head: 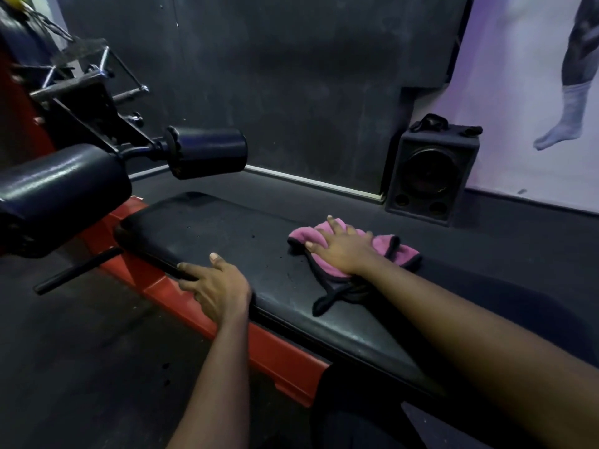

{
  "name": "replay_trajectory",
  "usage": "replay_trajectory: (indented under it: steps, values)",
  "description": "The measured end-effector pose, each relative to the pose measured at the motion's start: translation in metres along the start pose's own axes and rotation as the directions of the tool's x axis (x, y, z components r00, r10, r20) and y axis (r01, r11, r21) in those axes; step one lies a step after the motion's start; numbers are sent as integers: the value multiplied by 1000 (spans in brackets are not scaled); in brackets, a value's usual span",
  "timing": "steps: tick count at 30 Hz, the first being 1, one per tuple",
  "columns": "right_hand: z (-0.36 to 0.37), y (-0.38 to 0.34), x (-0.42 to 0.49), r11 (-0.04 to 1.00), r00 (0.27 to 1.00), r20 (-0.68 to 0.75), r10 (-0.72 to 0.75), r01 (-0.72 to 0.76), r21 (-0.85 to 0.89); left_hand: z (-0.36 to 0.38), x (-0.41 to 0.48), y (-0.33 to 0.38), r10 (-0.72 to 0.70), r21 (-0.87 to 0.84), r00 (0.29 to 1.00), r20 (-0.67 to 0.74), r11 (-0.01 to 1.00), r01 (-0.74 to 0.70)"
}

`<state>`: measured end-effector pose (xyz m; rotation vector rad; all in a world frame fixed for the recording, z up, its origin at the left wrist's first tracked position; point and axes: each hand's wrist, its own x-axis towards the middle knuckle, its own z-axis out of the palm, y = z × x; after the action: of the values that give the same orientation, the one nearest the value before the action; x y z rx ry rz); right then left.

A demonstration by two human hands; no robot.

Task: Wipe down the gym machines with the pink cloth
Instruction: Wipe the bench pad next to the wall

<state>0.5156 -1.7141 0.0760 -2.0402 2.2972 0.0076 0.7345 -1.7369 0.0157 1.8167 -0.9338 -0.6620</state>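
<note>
While the left hand (pixel 216 287) rests with fingers spread on the bench pad (pixel 201 228) edge, holding nothing, the right hand (pixel 340 247) presses flat and open on the pink cloth (pixel 393 251). Cloth looks soft, light, prone to bunching; palm it mid-fold.
</note>
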Motion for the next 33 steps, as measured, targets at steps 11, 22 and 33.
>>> replay_trajectory:
  steps: [11, 22, 33]
  values:
    - [-2, -9, 42, 999, 1000, -3, 6, -6, -33, -2, -3, 6, 9, -6, 1000, -13, 1000, -9]
    - [0, -22, 70, 998, 998, 11, -56, 56, 2, -24, 69, 21, -137, -79, 985, -106, 988, 129]
    - [3, -32, 85, 985, 985, 20, -172, 172, -3, -12, 80, 6, -148, -214, 987, -59, 968, 132]
